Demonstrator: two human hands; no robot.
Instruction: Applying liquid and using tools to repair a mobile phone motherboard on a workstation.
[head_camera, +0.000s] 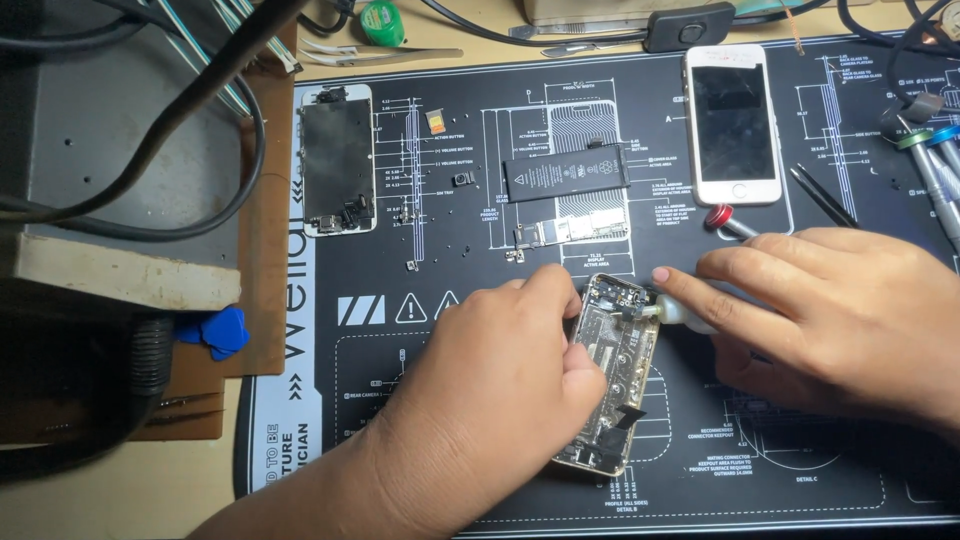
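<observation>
Workbench-wise it's a black rubber repair mat with white printed diagrams (800, 480), laid over a tan desk. Left hand (500, 390) is clamped around the gutted silver metal phone housing (615, 375), thumb over its top edge, holding it flat on the mat. Right hand (830, 310) is just to the right of it, fingers pinched on a screwdriver with a pale white handle (678, 312), tip poking into the housing's upper corner.

Judging by what's laid out, teardown looks well along: the flat black rectangular battery (567, 173), the small green-and-silver logic board (570, 232) and the black-glass display panel with white bezel (338, 160) are all out, sitting up beyond the left hand. Tiny loose screws (440, 250) are scattered there too. What's left seems to be small bits and cables inside the shell.

Beyond the right hand: an intact white smartphone with a dark screen (732, 125), a red-capped metal driver (730, 222), black tweezers (822, 195). Blue plastic picks (222, 330) sit far off past the left hand. Nothing really blocks the work, though those screws are close.
</observation>
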